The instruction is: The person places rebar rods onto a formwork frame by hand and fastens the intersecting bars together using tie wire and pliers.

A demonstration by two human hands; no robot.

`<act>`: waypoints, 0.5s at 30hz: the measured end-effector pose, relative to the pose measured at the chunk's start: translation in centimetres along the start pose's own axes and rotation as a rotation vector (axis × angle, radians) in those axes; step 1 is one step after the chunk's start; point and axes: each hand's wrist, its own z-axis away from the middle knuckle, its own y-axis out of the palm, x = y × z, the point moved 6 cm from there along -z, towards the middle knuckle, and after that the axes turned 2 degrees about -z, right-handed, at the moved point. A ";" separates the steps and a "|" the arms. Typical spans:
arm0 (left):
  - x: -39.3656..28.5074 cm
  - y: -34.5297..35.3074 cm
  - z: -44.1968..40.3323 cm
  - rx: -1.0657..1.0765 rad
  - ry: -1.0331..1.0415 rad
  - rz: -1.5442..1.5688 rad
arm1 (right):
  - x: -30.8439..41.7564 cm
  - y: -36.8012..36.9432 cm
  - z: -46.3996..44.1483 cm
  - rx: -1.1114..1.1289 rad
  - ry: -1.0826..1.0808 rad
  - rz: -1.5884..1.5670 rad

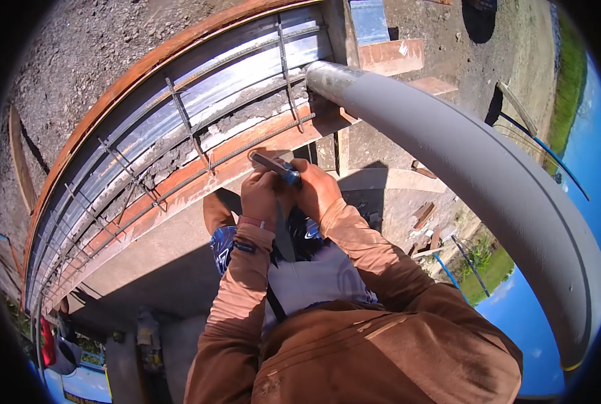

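My left hand and my right hand are close together in front of my body, beside the inner board of a curved form. Both are closed around a short hand tool with a metallic bar-like end and a blue part. Fingers hide much of it, so its exact kind is unclear. A grey, blade-like shape shows below the hands; whether it belongs to the tool I cannot tell. Just beyond the hands, steel rebar runs along the form above rough concrete.
A thick grey pipe arches from the form's right end past my right side. The orange-edged outer board curves to the left. Wood scraps lie on the ground at right. Grey gravel lies beyond the form.
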 end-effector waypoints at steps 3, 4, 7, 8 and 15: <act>0.3 1.3 0.0 0.007 -0.068 0.363 | -0.1 -0.5 -0.9 -0.004 0.036 0.015; 0.6 1.3 -0.2 0.008 -0.068 0.364 | 0.2 -0.9 -1.0 -0.004 0.036 0.016; 0.3 1.6 -1.0 0.046 -0.038 0.355 | 0.3 -1.9 -1.2 -0.019 0.022 -0.099; -1.3 1.5 -1.0 -0.024 -0.005 0.183 | -1.0 -1.7 -0.8 -0.003 0.089 -0.119; -8.6 1.4 -8.5 -0.227 0.197 -0.354 | -7.0 -0.1 2.8 0.214 0.530 -0.685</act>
